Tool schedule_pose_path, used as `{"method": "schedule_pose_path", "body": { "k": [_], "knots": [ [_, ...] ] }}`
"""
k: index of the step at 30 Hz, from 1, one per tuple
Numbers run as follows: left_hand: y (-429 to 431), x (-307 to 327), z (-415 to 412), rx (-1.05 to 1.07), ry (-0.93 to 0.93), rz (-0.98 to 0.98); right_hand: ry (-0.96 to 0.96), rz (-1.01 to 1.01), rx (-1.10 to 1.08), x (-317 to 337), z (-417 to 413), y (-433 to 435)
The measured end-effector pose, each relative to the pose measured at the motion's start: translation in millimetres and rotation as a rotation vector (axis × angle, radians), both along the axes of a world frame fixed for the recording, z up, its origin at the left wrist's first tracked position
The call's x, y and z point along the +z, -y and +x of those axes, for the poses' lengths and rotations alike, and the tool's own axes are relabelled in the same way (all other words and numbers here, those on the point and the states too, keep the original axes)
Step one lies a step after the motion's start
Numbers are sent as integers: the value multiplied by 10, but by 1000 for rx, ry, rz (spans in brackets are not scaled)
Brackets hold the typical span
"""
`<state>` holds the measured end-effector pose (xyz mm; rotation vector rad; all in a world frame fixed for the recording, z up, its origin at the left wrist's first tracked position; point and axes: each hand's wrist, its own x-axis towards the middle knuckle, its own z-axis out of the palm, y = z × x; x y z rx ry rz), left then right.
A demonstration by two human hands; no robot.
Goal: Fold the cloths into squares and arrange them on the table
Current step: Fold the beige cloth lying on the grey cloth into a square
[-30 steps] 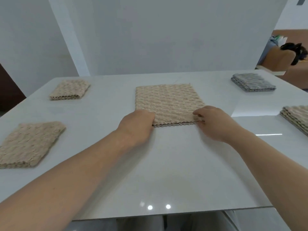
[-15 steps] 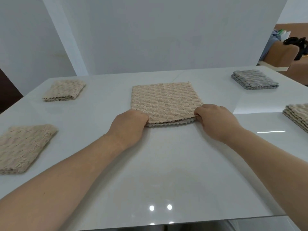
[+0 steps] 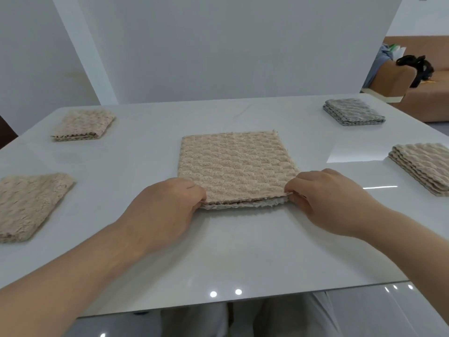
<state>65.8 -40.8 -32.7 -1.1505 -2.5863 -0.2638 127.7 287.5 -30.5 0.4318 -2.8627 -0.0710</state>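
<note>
A beige textured cloth, folded once, lies in the middle of the white table. My left hand pinches its near left corner and my right hand pinches its near right corner. The top layer's near edge is raised a little off the lower layer. Folded beige cloths rest at the far left, the near left and the right edge. A folded grey cloth sits at the far right.
The table's front edge runs just below my forearms, with my legs under it. A white wall stands behind the table. A brown sofa with dark items on it is past the far right corner.
Both hands have closed on the near corners and lifted the top layer's edge slightly. The view has shifted a little; the other cloths have not moved.
</note>
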Motion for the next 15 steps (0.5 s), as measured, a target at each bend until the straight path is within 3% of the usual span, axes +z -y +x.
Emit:
{"method": "schedule_pose_path", "body": {
  "k": [15],
  "knots": [
    [203,58,442,-60,54,-41,41,-76,90,158,519,84]
  ]
}}
